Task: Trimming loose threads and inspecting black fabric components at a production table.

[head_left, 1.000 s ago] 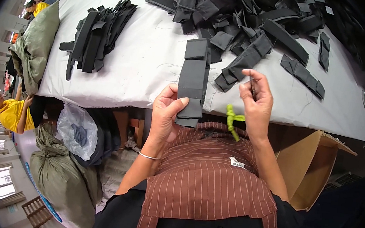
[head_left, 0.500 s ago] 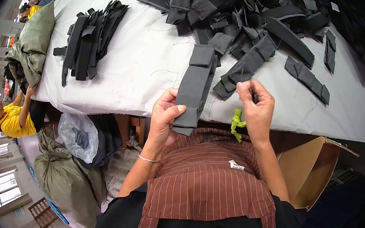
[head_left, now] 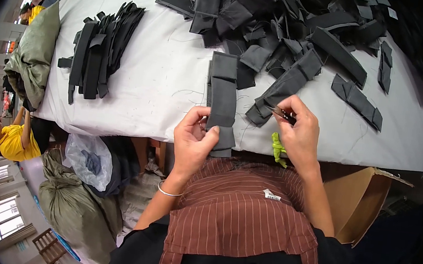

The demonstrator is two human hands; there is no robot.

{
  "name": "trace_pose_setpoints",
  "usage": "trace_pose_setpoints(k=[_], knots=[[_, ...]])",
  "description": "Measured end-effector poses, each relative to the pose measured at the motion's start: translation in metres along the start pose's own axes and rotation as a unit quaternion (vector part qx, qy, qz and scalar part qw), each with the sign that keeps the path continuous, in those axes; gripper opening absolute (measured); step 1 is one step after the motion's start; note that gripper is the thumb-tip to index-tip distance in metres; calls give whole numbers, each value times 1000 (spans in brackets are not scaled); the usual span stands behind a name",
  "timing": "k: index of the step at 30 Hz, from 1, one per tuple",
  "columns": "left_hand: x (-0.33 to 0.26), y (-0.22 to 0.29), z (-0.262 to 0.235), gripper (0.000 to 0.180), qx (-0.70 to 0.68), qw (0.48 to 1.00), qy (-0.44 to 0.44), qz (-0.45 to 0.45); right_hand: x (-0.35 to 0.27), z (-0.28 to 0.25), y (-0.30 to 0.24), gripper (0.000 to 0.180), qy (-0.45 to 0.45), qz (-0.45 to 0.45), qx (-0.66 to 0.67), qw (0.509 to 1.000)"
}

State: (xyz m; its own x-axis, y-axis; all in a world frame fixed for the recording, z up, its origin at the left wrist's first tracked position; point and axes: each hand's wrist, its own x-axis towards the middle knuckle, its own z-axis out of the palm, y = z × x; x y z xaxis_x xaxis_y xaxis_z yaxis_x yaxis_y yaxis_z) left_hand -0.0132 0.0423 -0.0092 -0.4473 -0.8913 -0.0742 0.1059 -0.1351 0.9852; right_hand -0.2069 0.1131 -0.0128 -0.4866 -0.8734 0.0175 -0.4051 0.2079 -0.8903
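My left hand (head_left: 194, 138) pinches the lower end of a dark grey fabric strip (head_left: 223, 94) with folded flaps, thumb on top. The strip's far end reaches toward the big heap. In my right hand (head_left: 300, 131) is a pair of small dark thread snips (head_left: 285, 115), their pointed tips showing past the fingers and aimed left. Just beyond those tips another folded grey strip (head_left: 287, 86) lies slantwise on the white-covered table (head_left: 158, 94). A bright yellow-green tie (head_left: 278, 149) hangs at the table's front edge, beside my right wrist.
A large heap of dark fabric pieces (head_left: 266, 18) covers the back of the table. At left lies a neater stack of strips (head_left: 97, 56). Two single strips, one a folded piece (head_left: 358, 102), lie at right. Below stand a cardboard box (head_left: 355, 200) and sacks (head_left: 74, 210). A person in yellow (head_left: 17, 141) is at far left.
The snips' tips have come into sight in my right hand, which has shifted slightly. My left hand has turned the strip more upright, and its fingers have moved over the lower end.
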Motion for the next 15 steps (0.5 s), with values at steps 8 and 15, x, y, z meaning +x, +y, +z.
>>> trace_pose_setpoints(k=[8,15], knots=[[5,-4,19,29,379,896,-174,155,2,28,-4,32,-43,59,97,993],[13,-4,17,41,297,938,-57,167,-8,30,-13,26,-31,34,191,981]])
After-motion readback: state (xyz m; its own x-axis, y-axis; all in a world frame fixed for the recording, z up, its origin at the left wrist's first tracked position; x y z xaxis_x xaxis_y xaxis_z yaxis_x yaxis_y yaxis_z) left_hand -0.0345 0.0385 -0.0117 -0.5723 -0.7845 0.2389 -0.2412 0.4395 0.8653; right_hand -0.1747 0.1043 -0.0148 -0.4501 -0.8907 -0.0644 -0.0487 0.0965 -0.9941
